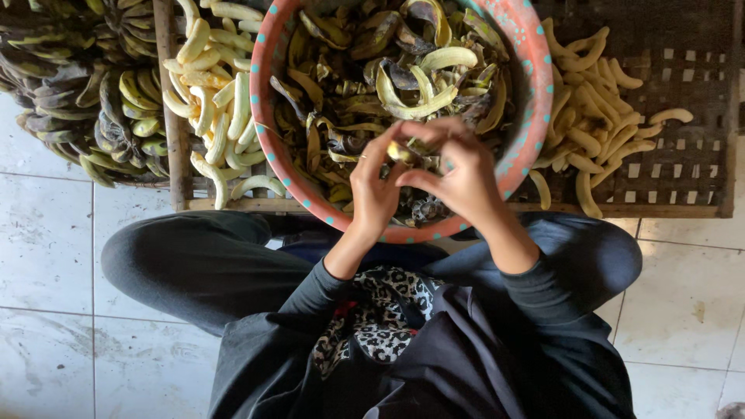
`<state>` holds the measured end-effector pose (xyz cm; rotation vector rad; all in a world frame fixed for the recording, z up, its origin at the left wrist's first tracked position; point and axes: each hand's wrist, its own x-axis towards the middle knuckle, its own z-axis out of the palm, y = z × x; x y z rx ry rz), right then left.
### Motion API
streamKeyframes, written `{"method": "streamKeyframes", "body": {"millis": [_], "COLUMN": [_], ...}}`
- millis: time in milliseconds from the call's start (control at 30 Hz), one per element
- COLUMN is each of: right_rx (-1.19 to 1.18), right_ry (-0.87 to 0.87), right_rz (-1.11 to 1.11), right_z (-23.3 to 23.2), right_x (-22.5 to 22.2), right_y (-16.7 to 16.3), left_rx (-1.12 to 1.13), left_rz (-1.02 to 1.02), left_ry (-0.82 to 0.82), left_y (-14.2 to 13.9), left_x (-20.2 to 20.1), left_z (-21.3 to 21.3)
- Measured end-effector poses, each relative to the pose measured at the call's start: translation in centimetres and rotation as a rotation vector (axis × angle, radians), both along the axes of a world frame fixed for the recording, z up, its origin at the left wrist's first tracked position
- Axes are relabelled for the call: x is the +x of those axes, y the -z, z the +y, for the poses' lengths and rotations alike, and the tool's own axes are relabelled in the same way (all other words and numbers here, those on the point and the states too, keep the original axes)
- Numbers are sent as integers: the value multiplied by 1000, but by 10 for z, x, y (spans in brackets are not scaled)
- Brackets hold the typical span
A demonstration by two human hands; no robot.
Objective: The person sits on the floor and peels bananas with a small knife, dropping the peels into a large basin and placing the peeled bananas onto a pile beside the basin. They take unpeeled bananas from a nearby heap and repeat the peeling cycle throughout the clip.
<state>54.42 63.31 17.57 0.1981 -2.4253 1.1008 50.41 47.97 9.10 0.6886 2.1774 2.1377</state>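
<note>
A small banana (402, 151) is being pinched and peeled between the left hand (374, 186) and right hand (464, 177) above a peel-filled pink basin (524, 85), with many peeled bananas (594, 116) already being laid on a wooden rack (698, 178) and unpeeled bunches (77, 85) waiting at left.

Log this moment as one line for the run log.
hands: left and right both on banana | over basin of peels | peeled bananas on rack

No packages in my view, no labels, no signs, no screens, nothing printed or wrapped anywhere that I can pick out from here
</note>
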Motion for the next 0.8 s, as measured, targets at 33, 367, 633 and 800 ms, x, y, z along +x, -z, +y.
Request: {"method": "streamKeyframes", "body": {"millis": [33,367,633,800], "right_rx": [28,-1401,-1011,-68], "right_ry": [-41,-26,357,135], "right_rz": [-51,-460,-204,-14], "right_z": [-4,27,52,43], "right_x": [1,7,-15,-20], "right_y": [3,71,44,25], "left_rx": [-59,715,643,272], "left_rz": [87,-422,-469,-324], "left_ry": [-12,154,-207,-4], "left_y": [1,22,26,9], "left_x": [0,-2,-33,-28], "left_z": [-1,12,-4,8]}}
